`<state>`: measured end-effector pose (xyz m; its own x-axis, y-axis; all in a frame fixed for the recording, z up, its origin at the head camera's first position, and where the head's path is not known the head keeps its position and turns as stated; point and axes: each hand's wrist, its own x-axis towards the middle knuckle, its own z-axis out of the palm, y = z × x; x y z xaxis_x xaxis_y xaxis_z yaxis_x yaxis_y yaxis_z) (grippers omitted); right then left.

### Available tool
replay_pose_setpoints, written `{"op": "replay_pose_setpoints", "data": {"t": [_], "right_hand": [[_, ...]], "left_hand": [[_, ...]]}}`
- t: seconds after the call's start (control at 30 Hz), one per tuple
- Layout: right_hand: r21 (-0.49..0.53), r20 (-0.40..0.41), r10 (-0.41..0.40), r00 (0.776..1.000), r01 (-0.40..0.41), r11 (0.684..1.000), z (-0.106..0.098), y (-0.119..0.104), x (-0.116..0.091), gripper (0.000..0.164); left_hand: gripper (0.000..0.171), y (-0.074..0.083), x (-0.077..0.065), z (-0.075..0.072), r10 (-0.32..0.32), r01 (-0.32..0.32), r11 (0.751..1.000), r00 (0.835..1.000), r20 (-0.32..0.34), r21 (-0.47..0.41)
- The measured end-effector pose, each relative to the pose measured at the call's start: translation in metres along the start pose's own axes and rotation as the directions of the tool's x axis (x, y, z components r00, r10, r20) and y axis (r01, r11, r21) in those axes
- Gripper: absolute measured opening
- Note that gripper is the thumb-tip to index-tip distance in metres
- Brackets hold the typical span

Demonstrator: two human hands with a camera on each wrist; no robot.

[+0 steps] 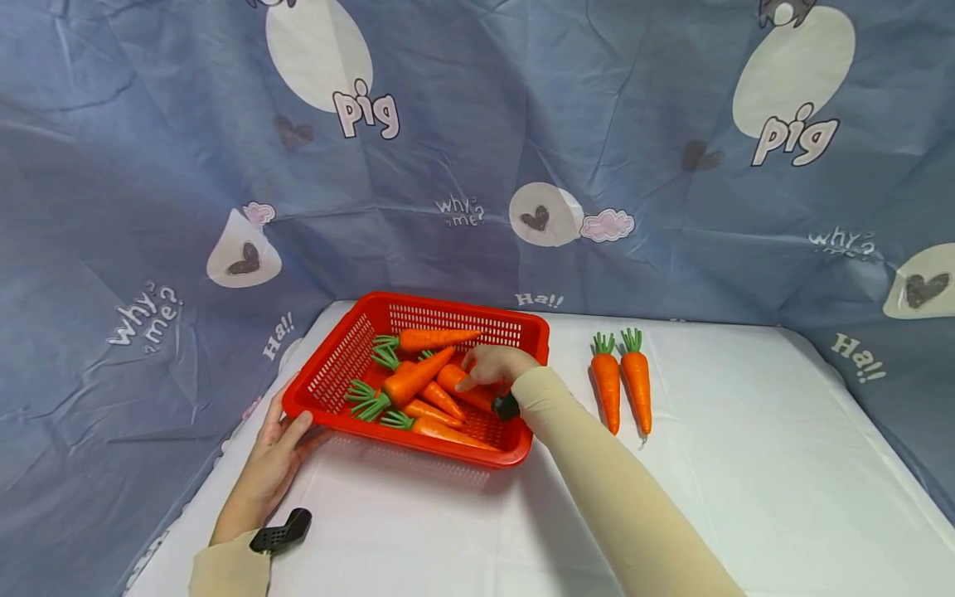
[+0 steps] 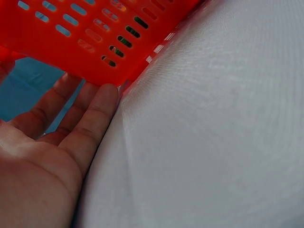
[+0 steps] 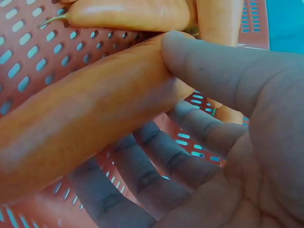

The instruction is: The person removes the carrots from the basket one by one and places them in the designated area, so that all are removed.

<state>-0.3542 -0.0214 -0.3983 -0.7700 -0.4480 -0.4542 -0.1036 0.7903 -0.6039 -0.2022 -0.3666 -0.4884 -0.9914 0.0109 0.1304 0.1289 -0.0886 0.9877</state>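
My right hand [image 1: 496, 366] reaches into the red plastic basket [image 1: 358, 423] and grips an orange carrot [image 3: 90, 109]. In the right wrist view the thumb lies along its upper side, with the fingers curled beneath. Several more carrots [image 1: 406, 383] with green tops lie piled in the left and middle of the basket. At the basket's near left corner, my left hand [image 1: 272, 464] holds the rim, thumb on top. The left wrist view shows its fingers [image 2: 97, 109] extended against the slotted wall.
Two carrots [image 1: 606, 385] lie side by side on the white tablecloth [image 1: 731, 464], right of the basket, green tops pointing away. A blue printed cloth [image 1: 477, 149] hangs behind the table and along its sides.
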Motion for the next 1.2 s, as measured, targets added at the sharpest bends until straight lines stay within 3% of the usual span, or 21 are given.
{"op": "replay_pose_setpoints", "data": {"t": [0.2, 0.5, 0.73, 0.97, 1.2], "right_hand": [[-0.006, 0.007, 0.017, 1.0, -0.017, 1.0, 0.0011, -0.0005, 0.0026, 0.049], [-0.008, 0.009, 0.06, 0.998, -0.06, 0.998, 0.0032, -0.0031, 0.005, 0.056], [-0.09, -0.002, 0.04, 0.999, -0.04, 0.995, 0.0, -0.0027, 0.005, 0.053], [-0.073, -0.003, 0.057, 0.998, -0.057, 0.996, 0.0005, -0.0036, 0.0025, 0.061], [-0.083, -0.025, 0.032, 0.999, -0.034, 0.996, 0.0014, -0.008, -0.0007, 0.053]], "left_hand": [[0.065, 0.0011, -0.0019, -0.001, -0.004, 0.004, 1.0, 1.0, 0.005, -0.004], [0.064, 0.0017, -0.0044, -0.0023, 0.0, -0.001, 1.0, 1.0, 0.015, 0.006], [0.063, 0.001, -0.0008, 0.0001, 0.016, -0.016, 1.0, 1.0, 0.02, -0.01], [0.064, 0.0028, -0.0003, 0.0019, -0.01, 0.01, 1.0, 1.0, 0.008, 0.004], [0.065, 0.0036, -0.0001, 0.0012, -0.012, 0.012, 1.0, 1.0, 0.012, -0.012]]}}
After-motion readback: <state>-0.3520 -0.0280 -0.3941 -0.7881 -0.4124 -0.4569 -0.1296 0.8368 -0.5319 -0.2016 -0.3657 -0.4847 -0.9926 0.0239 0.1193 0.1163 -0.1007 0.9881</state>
